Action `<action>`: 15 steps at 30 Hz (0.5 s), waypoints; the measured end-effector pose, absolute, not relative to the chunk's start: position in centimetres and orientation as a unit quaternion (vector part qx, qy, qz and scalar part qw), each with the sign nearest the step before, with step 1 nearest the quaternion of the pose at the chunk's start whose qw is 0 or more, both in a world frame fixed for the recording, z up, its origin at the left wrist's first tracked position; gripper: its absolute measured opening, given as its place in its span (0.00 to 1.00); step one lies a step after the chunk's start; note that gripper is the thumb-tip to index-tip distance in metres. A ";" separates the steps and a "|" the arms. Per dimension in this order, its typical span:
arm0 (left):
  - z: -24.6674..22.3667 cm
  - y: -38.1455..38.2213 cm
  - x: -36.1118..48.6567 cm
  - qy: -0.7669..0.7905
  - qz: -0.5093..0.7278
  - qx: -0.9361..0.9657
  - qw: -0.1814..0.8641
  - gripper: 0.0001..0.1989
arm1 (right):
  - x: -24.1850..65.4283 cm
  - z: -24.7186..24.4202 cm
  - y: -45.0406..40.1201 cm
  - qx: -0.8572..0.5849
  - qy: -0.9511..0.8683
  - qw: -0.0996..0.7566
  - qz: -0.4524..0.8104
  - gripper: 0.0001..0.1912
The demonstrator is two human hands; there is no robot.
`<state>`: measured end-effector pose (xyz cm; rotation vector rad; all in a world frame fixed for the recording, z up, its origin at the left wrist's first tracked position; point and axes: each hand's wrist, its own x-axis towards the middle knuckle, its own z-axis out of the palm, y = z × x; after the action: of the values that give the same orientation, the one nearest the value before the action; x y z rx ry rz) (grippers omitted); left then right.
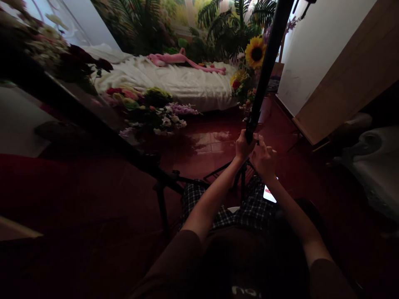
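Note:
A black light stand [264,79] rises upright at a slant in front of me, with its legs [241,178] spread low between my knees. Wrapped round the pole's lower part is my left hand [243,145], closed. Beside it, my right hand [264,158] has its thumb and forefinger pinched at a small dark knob [257,142] on the pole's side. The other fingers of that hand are loosely curled. A phone with a lit screen [269,194] rests on my right thigh, near the right wrist.
Another thick black pole [93,128] slants across the left side. Behind stands a white-draped couch [187,85] with a pink plush toy [174,58]. Flowers [156,108] and a sunflower [256,52] flank it. A wooden board [336,79] leans right, near a pale carved chair [377,162].

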<state>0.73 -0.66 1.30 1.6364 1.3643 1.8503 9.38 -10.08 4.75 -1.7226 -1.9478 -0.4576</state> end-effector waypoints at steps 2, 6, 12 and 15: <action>1.4 -0.7 0.7 0.480 0.641 0.576 0.165 0.13 | 9.6 5.1 -8.6 -0.650 -0.704 0.238 -0.158 0.30; 1.3 -0.9 0.5 0.477 0.637 0.583 0.166 0.13 | 10.5 5.0 -6.1 -0.662 -0.705 0.223 -0.127 0.30; 1.0 -0.8 0.4 0.460 0.648 0.586 0.159 0.14 | 11.2 5.3 -5.2 -0.625 -0.738 0.221 -0.126 0.28; 1.0 -0.8 0.4 0.455 0.651 0.586 0.161 0.13 | 11.2 6.2 -5.3 -0.624 -0.752 0.190 -0.093 0.30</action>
<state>0.41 -0.84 0.97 1.6739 1.2985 1.8583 11.18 -5.33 6.20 -1.7539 -2.1145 -0.2626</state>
